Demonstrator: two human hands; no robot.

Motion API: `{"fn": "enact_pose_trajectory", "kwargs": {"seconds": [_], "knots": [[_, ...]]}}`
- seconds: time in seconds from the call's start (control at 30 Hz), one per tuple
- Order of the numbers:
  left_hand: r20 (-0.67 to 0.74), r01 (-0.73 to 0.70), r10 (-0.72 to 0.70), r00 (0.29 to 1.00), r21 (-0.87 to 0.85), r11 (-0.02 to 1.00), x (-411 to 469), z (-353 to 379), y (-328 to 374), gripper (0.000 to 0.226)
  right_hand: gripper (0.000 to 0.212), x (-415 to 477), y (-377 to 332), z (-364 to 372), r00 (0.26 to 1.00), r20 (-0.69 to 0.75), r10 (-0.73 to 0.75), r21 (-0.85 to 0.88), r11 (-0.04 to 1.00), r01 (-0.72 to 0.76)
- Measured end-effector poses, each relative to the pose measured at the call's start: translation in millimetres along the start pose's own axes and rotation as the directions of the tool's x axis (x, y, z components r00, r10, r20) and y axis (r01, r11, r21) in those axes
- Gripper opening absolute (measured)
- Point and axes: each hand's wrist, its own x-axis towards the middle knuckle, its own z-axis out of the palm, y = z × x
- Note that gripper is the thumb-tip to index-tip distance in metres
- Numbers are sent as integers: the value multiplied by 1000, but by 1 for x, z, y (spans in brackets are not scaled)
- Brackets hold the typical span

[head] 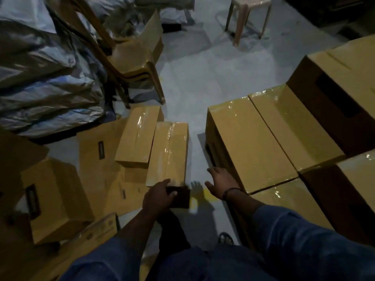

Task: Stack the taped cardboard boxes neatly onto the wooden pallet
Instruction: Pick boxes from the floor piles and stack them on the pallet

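— So, what is the left hand [160, 196] doing?
— It grips the near end of a long brown cardboard box wrapped in clear tape [167, 153], thumb on the dark end face and fingers over the top edge. That box lies low on the floor, just beside a second taped brown box [138, 136], both partly over a flattened cardboard sheet [95, 159].
— And the right hand [220, 182]?
— Apart from the left, fingers spread and holding nothing, above the pale grey floor [192, 82], close to the stack of taped brown cardboard boxes [249, 142] on the right.
— Is a pallet under that stack?
— I cannot tell; it is too dark there.
— Further back?
— Stacked tan plastic chairs [132, 61], crumpled silvery plastic sacks [40, 78] and a pale plastic stool [249, 17].
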Motion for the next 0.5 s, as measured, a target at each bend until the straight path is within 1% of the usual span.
{"fn": "enact_pose_trajectory", "kwargs": {"seconds": [0.07, 0.2, 0.3, 0.43, 0.5], "knots": [[29, -11, 11, 1000, 12, 1000, 39, -21, -23, 70, 62, 36, -22, 3, 1000, 16, 18, 20, 1000, -18], [57, -23, 21, 998, 30, 999, 112, -73, -56, 67, 61, 109, -82, 10, 992, 33, 123, 99, 987, -126], [84, -25, 23, 996, 30, 999, 167, -101, -83, 65, 63, 165, -126, 17, 990, 29, 140, 153, 978, -143], [118, 17, -18, 993, 15, 1000, 245, -110, -121, 74, 62, 237, -163, 31, 984, -2, 180, 238, 956, -175], [109, 31, -33, 993, 24, 999, 278, -105, -133, 68, 62, 270, -166, 48, 977, 3, 212, 272, 940, -205]]}}
